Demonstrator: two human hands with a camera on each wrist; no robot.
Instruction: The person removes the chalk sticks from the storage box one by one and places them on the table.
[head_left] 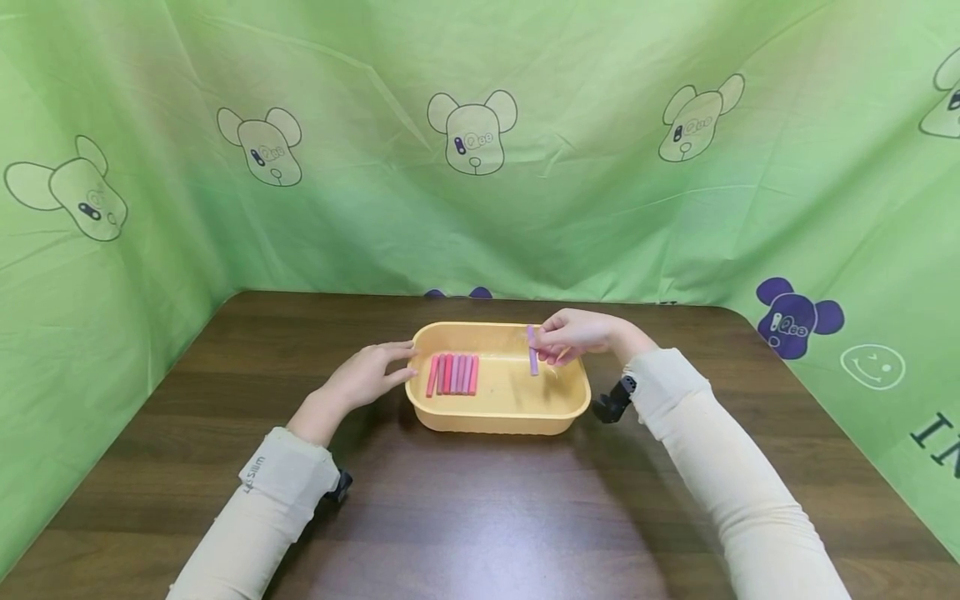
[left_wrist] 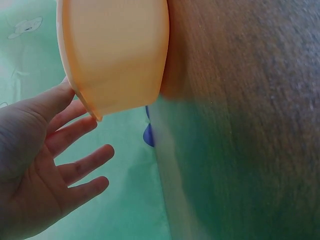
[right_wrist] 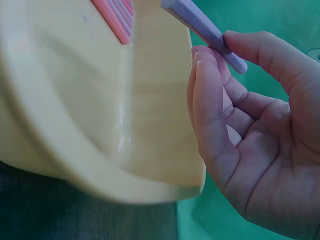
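A yellow plastic basin stands on the table. Inside, at its left end, several pink, red and purple sticks lie side by side in a row. My right hand pinches a light purple, chalk-like stick between thumb and fingertips, above the basin's right part. In the right wrist view that purple stick tilts, its lower end poking out past the thumb. My left hand touches the basin's left rim with thumb and fingers extended; in the left wrist view the other fingers spread apart.
A dark wood-grain table carries the basin. Green cloth with printed bear heads hangs behind and along both sides. Black wrist devices sit under both cuffs.
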